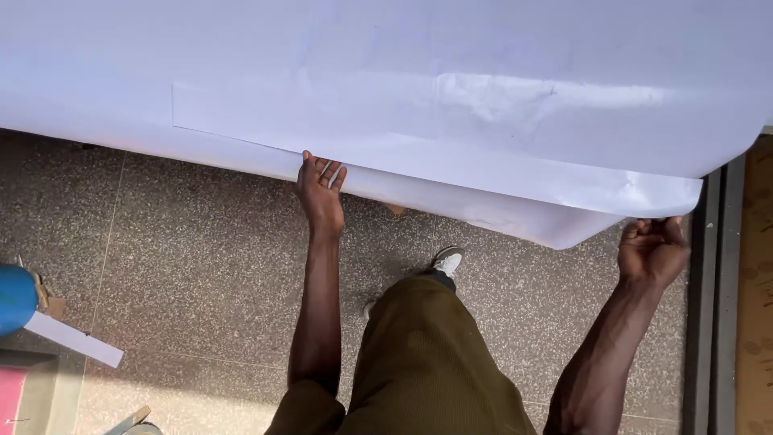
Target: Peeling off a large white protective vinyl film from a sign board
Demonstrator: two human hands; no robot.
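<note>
A very large white paper sheet [451, 89] fills the upper half of the head view, with a second layer lying over it and hanging past the near edge. My left hand [320, 189] reaches up to that near edge, fingers spread and pressed flat against the underside of the overhang. My right hand [654, 248] grips the lower right corner of the sheet, fingers curled around the paper's edge. Below the sheet I see my olive trousers [419, 362] and a white shoe [447, 261] on the floor.
Speckled terrazzo floor [185, 258] lies beneath. A blue roll [16, 298] with a white paper strip [72, 338] sits at the left edge, a pink item [10, 399] at the bottom left. A dark metal track [717, 306] and a brown board [757, 298] run down the right side.
</note>
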